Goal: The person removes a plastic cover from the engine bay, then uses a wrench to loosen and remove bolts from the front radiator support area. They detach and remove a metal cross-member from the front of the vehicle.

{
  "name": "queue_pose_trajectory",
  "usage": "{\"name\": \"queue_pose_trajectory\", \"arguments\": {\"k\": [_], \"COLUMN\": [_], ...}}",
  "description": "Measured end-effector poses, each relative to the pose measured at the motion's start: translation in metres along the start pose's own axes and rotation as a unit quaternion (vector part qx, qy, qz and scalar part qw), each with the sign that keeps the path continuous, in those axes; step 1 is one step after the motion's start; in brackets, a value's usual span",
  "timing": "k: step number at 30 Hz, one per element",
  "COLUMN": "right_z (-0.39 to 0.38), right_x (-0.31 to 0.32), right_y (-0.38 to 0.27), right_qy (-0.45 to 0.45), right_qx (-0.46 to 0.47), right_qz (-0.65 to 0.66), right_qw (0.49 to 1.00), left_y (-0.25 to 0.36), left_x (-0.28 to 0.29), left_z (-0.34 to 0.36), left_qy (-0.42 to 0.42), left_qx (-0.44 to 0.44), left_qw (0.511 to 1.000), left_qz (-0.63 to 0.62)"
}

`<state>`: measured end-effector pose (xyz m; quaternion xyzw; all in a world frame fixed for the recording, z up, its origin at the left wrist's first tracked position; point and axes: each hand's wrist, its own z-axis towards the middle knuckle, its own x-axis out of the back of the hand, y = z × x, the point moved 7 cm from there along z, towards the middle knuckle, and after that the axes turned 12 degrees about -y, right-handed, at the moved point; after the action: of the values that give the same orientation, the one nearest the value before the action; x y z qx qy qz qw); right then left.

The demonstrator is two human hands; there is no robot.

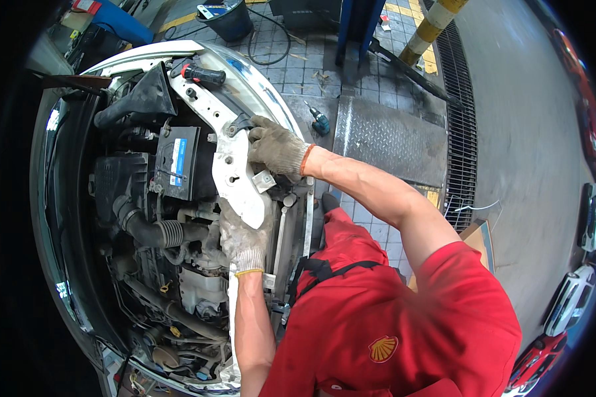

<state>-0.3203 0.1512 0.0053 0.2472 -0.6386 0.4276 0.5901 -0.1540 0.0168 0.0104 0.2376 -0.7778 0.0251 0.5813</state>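
I wear dirty knit gloves on both hands. My right hand (276, 147) has its fingers curled on the upper right edge of a white metal panel (245, 205), beside a black fitting (238, 126), along the front of an open engine bay. My left hand (244, 245) is beneath the panel’s lower end, its fingertips hidden. Higher on the white metalwork lies a red-and-black tool (204, 75). The black battery (167, 159) sits left of the panel, with a ribbed intake hose (170, 233) below it.
A cordless drill (319, 120) lies on the floor beside a steel plate (391, 142). Further back are a black bucket (228, 23), a hose, a blue lift post (354, 33) and a striped pole (424, 36). A floor grate (461, 165) runs right; cars line the far right.
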Motion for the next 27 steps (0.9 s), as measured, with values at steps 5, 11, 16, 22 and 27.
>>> {"name": "queue_pose_trajectory", "arguments": {"k": [5,11,16,22,27], "right_z": [0.001,-0.008,-0.016,-0.018,-0.023], "right_x": [-0.010,-0.003,0.000,-0.003,-0.014], "right_y": [0.004,0.003,0.005,0.002,-0.008], "right_qy": [-0.033,0.050,0.051,0.029,0.074], "right_qx": [0.019,-0.021,-0.060,-0.054,-0.028], "right_qz": [0.011,-0.005,0.070,0.053,-0.025], "right_qw": [0.999,0.999,0.994,0.997,0.997], "left_y": [0.005,0.006,0.006,0.007,0.001], "left_x": [0.005,0.003,0.004,0.004,-0.001], "left_z": [0.003,0.002,-0.004,-0.003,-0.001], "left_qy": [-0.044,-0.039,0.004,0.019,0.002], "left_qx": [0.002,0.012,0.011,-0.008,0.000], "left_qw": [0.998,0.999,1.000,1.000,1.000], "left_qz": [-0.040,-0.036,-0.010,0.001,0.004]}}
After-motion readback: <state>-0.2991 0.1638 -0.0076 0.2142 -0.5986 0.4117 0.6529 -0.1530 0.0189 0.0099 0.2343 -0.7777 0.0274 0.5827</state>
